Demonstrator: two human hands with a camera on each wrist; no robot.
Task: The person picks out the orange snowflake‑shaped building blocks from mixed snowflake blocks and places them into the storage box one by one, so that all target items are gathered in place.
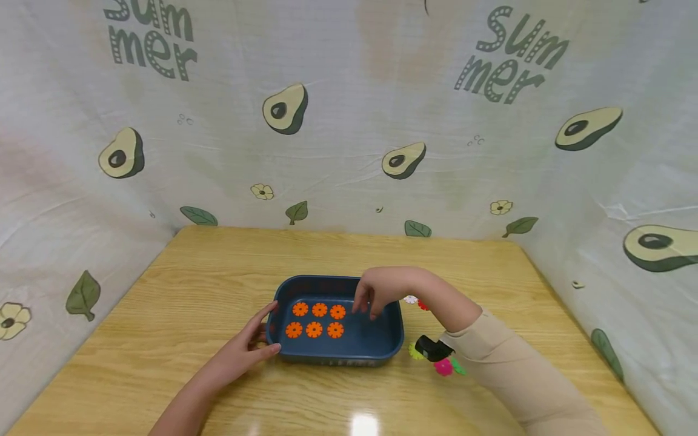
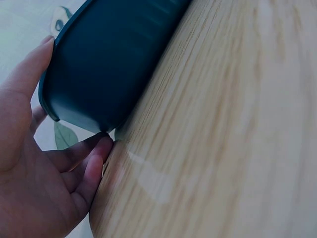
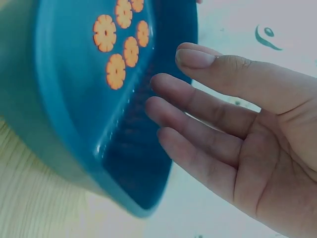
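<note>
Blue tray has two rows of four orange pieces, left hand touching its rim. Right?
Not quite: the rows hold three orange pieces each, not four, as the head view shows. The blue tray and the left hand touching its rim are right.

- Head view: the right hand [image 1: 384, 287] crosses the tray [image 1: 373, 332], and a stretch of far rim is hidden behind it!
- Out right, the forearm [image 1: 452, 303] covers part of a red piece [image 1: 422, 305], while a black device [image 1: 431, 348] blocks some of the yellow piece [image 1: 412, 352].
- Left hand [image 1: 245, 351]: lower fingers mostly out of sight (its own camera crops the palm, too).
- Right wrist view, and the top edge slices an orange disc [image 3: 137, 4]!
- Marks on the tray's near side? Too small to read.
- Up top, the left "summer" lettering [image 1: 158, 42] is clipped.
</note>
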